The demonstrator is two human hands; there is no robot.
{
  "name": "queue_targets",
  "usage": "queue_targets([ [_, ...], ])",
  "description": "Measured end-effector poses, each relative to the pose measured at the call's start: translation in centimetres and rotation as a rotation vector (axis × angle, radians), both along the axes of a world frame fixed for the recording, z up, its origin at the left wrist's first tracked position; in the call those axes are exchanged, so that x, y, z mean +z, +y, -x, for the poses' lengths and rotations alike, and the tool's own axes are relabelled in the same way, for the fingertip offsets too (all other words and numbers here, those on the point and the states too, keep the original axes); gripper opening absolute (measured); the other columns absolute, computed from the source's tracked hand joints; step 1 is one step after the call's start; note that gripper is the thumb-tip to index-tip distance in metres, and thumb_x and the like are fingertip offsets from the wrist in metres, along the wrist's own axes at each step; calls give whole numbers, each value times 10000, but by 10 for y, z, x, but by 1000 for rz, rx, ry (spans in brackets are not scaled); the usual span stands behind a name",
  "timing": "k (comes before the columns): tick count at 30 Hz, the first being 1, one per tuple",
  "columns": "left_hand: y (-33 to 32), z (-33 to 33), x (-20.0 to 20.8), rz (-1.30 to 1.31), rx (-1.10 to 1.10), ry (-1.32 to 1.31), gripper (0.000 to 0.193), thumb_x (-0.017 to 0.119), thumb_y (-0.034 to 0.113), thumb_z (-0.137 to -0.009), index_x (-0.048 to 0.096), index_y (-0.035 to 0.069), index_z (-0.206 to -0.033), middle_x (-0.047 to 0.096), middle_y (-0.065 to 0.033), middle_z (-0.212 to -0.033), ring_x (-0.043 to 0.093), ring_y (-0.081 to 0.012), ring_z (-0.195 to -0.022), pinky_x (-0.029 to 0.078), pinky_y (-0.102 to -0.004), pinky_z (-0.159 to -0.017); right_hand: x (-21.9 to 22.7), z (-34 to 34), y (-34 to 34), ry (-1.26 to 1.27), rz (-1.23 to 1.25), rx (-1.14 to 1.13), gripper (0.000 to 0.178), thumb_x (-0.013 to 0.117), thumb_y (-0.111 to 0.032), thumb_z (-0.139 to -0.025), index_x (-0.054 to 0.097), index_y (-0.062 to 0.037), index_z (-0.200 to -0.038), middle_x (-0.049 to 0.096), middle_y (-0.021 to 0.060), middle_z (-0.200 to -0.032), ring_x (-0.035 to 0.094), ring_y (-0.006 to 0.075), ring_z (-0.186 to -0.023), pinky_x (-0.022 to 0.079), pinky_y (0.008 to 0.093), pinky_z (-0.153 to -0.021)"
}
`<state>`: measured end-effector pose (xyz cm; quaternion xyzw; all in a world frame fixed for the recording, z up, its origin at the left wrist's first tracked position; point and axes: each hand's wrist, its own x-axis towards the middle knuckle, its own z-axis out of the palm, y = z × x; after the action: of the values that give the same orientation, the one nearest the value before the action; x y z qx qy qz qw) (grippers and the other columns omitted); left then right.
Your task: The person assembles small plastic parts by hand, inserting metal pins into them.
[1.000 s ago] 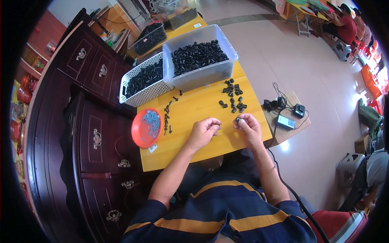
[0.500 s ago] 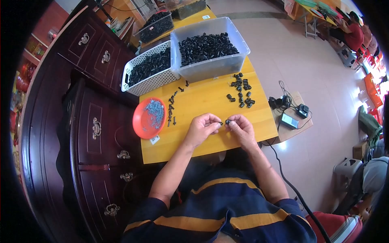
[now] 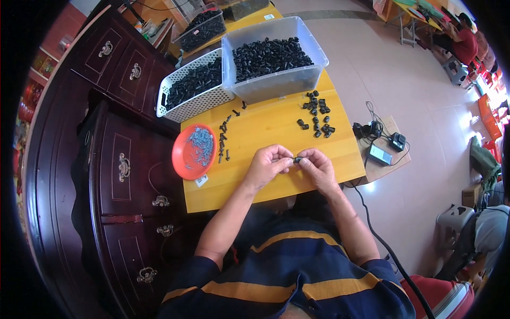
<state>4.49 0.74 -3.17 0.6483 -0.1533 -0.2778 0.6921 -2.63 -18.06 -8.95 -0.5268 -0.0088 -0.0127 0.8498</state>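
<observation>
Over the near part of the yellow table (image 3: 260,130), my left hand (image 3: 269,166) and my right hand (image 3: 319,171) meet fingertip to fingertip. My right thumb and fingers pinch a small black cylindrical part (image 3: 297,159). The left fingers are pinched around a small dark piece, mostly hidden, which meets the right hand's part. To the left lies a loose row of slim black stem-like pieces (image 3: 222,140), beside a red bowl (image 3: 178,161) of thin silvery metal pieces (image 3: 202,141). Short black cylindrical parts (image 3: 316,119) are scattered beyond my right hand.
A white perforated basket (image 3: 199,108) and a clear plastic bin (image 3: 268,91), both full of black parts, stand at the table's far side. A dark wooden cabinet (image 3: 114,196) flanks the left. Cables and small devices (image 3: 380,154) lie at the right. Other people sit farther off.
My hands have drawn slightly closer, and the two small black pieces, apart before, now meet between my fingertips. The view has shifted slightly.
</observation>
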Motion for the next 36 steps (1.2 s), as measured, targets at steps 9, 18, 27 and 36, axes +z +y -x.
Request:
queue_targets([
  [9, -5, 0, 0, -17, -9, -27, 51, 683, -7, -916, 676, 0, -965, 687, -23, -853, 620, -67, -726, 530, -213, -689, -3, 1, -1, 2, 35, -13, 91, 655, -56, -987, 612, -15, -1056, 691, 31, -966, 653, 99, -890, 530, 245, -843],
  [18, -11, 3, 6, -257, 25, -304, 37, 693, -22, -889, 685, 3, -916, 680, 11, -796, 599, -39, -691, 505, -207, -646, -4, 3, 8, 3, 141, -110, 75, 697, -32, -950, 634, -26, -989, 658, -24, -857, 587, 32, -776, 469, 189, -695],
  [27, -1, -5, 0, -290, -25, -373, 39, 713, -10, -866, 696, 4, -898, 686, 5, -768, 602, -35, -677, 505, -218, -628, 5, 7, 16, 96, 256, -134, 84, 712, -69, -938, 639, -29, -949, 647, -30, -798, 579, 25, -714, 468, 194, -638],
  [36, 3, -10, 7, -210, -67, -309, 80, 722, -4, -883, 718, 1, -963, 695, 3, -786, 627, -54, -713, 534, -233, -691, 11, 2, 24, 127, 48, -63, 113, 668, -82, -975, 627, -6, -1049, 688, 24, -907, 644, 75, -812, 520, 221, -739],
])
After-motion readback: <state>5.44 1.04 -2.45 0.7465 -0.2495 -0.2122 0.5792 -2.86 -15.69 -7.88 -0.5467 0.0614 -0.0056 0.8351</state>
